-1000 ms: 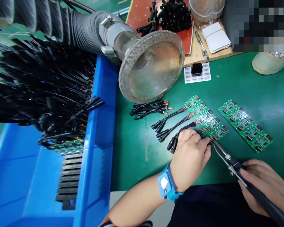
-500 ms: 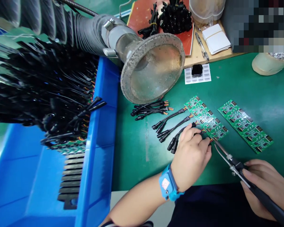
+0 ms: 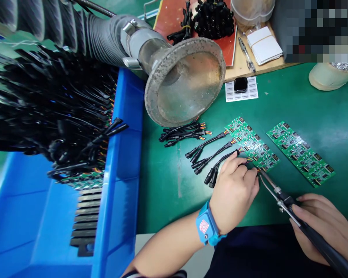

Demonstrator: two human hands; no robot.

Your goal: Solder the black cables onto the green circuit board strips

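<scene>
My right hand point(image 3: 321, 227) is closed round the black handle of a soldering iron point(image 3: 287, 200) with a thin metal feed tube along it. The iron's tip meets the near corner of a green circuit board point(image 3: 256, 143). At that corner my left hand point(image 3: 236, 189), wearing a blue wrist strap point(image 3: 209, 227), pinches a cable with coloured wire ends; most of that cable is hidden under the fingers. Several black connector cables point(image 3: 213, 151) lie with their wires against the board's left edge. A second green board point(image 3: 301, 154) without cables lies to the right.
A fume extractor hood point(image 3: 187, 83) hangs low over the green mat. Loose cables point(image 3: 184, 133) lie beneath it. A blue bin point(image 3: 124, 143) at left holds boards with many black cables. A watch point(image 3: 240, 85) on a label sheet, a pen point(image 3: 246, 54) and white cards point(image 3: 264, 45) are at the back.
The soldering iron and my right hand have shifted slightly left, the tip staying at the board's near corner. My left hand keeps its place. The camera view has moved slightly.
</scene>
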